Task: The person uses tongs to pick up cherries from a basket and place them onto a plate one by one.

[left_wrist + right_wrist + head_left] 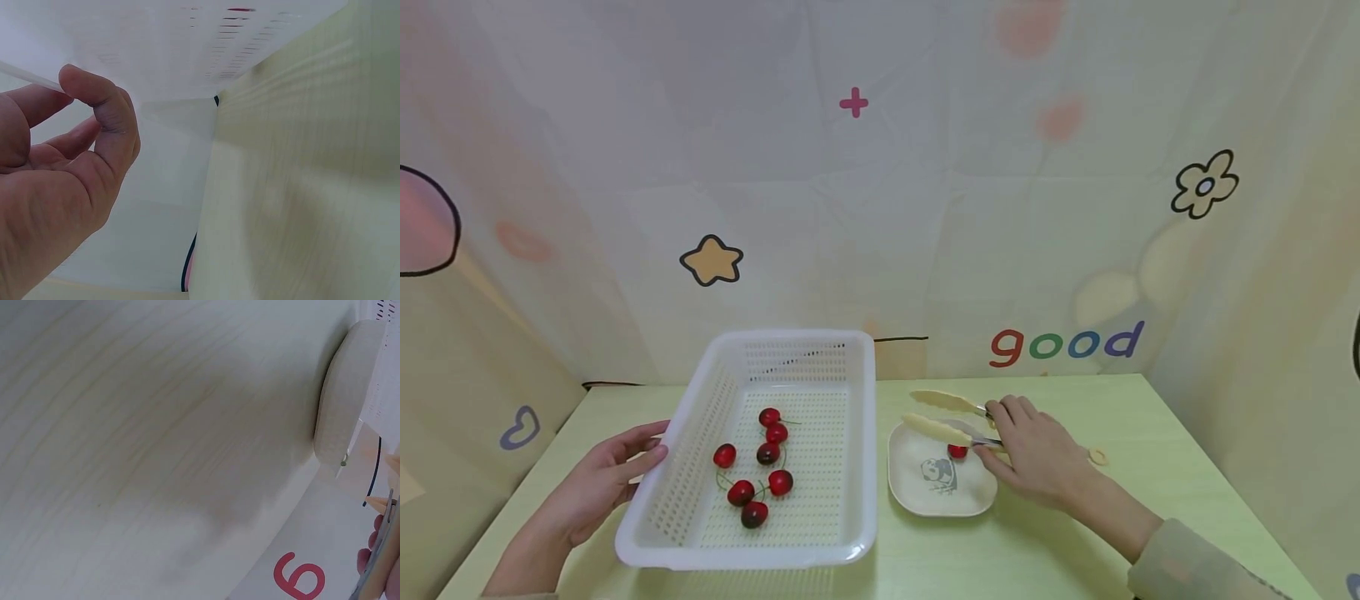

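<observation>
My left hand (597, 479) pinches the left rim of a white perforated plastic basket (745, 558), thumb over the edge; the left wrist view shows the fingers bent at the rim. Several dark red cherries (780, 482), some with green stems, lie on the basket floor. Over a small white square plate (917, 497) with a panda print, my right hand (1037, 454) grips a pair of tongs (936, 429) with cream tips. Those tips are spread apart, with nothing between them. One cherry (957, 451) sits on the plate, partly hidden by the tongs and fingers.
The basket stands close to the plate's left side on a pale wood-grain table (1120, 408). A printed cloth (925, 250) hangs behind and along both sides. A cream ring (1097, 457) at the tongs' handle end shows behind the right wrist.
</observation>
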A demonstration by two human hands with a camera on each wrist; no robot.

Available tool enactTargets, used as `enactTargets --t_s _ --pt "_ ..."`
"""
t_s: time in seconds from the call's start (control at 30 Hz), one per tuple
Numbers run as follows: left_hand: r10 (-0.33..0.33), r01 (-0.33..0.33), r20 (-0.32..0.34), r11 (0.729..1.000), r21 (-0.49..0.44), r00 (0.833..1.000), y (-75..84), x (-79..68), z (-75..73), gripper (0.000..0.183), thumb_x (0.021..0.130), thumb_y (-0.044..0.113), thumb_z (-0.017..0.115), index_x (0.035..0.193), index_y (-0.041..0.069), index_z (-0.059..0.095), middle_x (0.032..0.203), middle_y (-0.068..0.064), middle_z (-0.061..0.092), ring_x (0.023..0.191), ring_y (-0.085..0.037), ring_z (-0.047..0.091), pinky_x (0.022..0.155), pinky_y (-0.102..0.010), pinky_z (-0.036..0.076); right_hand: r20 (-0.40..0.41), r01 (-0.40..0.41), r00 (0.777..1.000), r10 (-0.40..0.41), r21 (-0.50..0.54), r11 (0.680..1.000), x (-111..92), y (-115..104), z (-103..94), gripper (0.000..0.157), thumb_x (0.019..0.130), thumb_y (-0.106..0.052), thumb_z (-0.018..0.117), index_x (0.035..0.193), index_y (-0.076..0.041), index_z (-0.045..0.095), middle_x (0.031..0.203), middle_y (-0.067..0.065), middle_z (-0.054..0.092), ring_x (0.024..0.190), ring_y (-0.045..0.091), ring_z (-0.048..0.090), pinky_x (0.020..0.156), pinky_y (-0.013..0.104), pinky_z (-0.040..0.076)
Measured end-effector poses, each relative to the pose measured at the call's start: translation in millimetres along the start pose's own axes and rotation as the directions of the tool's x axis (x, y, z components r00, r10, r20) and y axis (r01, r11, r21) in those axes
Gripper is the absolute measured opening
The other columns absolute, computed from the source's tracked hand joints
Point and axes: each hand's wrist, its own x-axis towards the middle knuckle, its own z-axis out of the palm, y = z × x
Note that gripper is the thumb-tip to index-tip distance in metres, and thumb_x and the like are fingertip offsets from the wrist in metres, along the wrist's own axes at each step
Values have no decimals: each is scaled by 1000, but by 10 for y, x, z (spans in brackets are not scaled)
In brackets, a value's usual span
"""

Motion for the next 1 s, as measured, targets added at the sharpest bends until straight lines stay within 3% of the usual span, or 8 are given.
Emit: enactTargets --t_s 0.6,1.0 --pt "-2 2 0 1000 -4 1000 -14 -19 8 62 107 18 56 155 -9 28 121 -9 57 99 -18 66 82 -37 59 -52 40 998 -39 21 999 222 -43 -258 58 97 -47 62 129 0 53 115 13 57 100 28 55 87 43 54" --pt "25 -25 11 1000 -2 1000 1 -20 12 61 108 19 55 155 -9 28 118 -7 59 97 -18 67 79 -37 60 -57 121 991 -121 1 993 472 -241 -443 58 96 -47 64 128 1 55 108 10 57 96 25 54 83 39 53"
